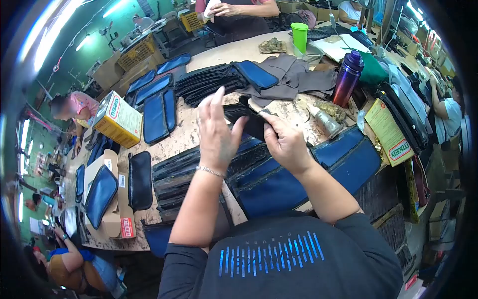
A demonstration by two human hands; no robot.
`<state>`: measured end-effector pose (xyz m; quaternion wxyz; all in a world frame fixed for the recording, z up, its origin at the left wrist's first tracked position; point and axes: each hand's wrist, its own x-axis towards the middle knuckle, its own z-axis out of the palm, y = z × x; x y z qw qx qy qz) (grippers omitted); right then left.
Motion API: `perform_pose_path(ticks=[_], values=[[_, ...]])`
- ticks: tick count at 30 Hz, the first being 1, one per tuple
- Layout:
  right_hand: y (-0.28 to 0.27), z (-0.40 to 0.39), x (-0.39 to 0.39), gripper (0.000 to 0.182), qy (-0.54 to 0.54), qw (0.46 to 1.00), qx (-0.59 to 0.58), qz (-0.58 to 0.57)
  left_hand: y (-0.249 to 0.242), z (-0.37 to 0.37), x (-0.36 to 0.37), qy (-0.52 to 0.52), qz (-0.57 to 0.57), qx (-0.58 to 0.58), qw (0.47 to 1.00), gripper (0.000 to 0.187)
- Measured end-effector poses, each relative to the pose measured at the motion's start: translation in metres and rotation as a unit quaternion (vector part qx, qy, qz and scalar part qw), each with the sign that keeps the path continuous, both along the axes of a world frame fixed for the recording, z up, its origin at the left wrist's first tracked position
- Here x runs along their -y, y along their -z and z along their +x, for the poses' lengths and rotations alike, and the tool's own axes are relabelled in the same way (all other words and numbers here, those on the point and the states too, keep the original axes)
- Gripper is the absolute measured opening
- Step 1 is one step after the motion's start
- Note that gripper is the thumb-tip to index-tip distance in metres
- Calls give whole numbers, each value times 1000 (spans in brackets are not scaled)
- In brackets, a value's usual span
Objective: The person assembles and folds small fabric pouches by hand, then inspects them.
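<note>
Grip: right hand [286,144] pinches black pouch [246,119], held above desk [234,50]; left hand [216,132] open, fingers spread, touching pouch. Pouch flat, dark, soft. Count: one purple bottle [347,77], one green cup [299,36], two yellow boxes [118,118].

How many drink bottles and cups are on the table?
2: a purple bottle right of the grey fabric, and a green cup at the far edge. Others may be hidden.

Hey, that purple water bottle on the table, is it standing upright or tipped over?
Upright. The purple water bottle stands on its base on the table beside the grey fabric pieces, with its dark cap on top.
</note>
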<state>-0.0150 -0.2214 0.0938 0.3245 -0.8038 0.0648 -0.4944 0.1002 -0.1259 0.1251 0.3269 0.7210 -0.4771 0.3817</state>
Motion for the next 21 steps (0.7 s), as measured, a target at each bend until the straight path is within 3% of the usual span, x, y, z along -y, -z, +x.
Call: perform_pose_path(ticks=[1, 3, 5, 6, 9, 12, 17, 19, 21], values=[[5, 1, -1, 20, 2, 1000, -1, 2, 12, -3, -5, 34, -10, -72, 997, 56], [13, 3, -4, 19, 6, 998, -4, 58, 28, -23, -19, 110, -23, -270, 956, 36], [16, 4, -4, 19, -14, 996, -10, 83, 27, -38, -22, 181, 26, -439, 880, 20], [14, 4, -5, 20, -53, 994, -22, 94, 32, -40, -17, 232, -28, -459, 857, 16], [12, 4, -4, 23, -132, 976, -48, 167, 37, -24, -14, 243, -7, -466, 851, 15], [15, 1, 6, 25, -280, 909, -63, 303, 33, -19, -15, 245, 9, -460, 854, 14], [9, 2, 17, 21, -317, 896, -62, 306, 35, -9, -16, 271, 63, -463, 841, 14], [8, 2, 16, 20, -337, 851, -64, 397, 34, -7, -16, 267, 79, -445, 851, 13], [8, 2, 18, 20, -325, 850, -75, 408, 32, -5, -16, 263, 96, -427, 860, 13]])
